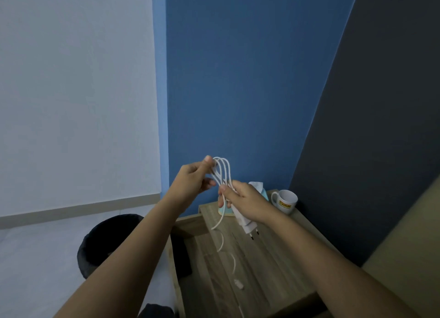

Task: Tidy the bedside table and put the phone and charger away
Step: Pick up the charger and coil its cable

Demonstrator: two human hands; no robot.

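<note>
Above the wooden bedside table [269, 265] my right hand [245, 198] grips a white charger plug [246, 226], its two pins pointing down and to the right. The white charger cable [222, 170] rises from that hand in several loops. My left hand [194, 178] pinches the top of the loops between thumb and fingers. A loose tail of the cable hangs down past my right hand, its end blurred over the table top. No phone is in view.
A white mug with a yellow logo [285, 201] stands at the table's back right corner. A light blue tissue box [258, 191] sits behind my right hand. A black round bin [107, 241] is on the floor to the left. A bed edge [404, 258] borders the right.
</note>
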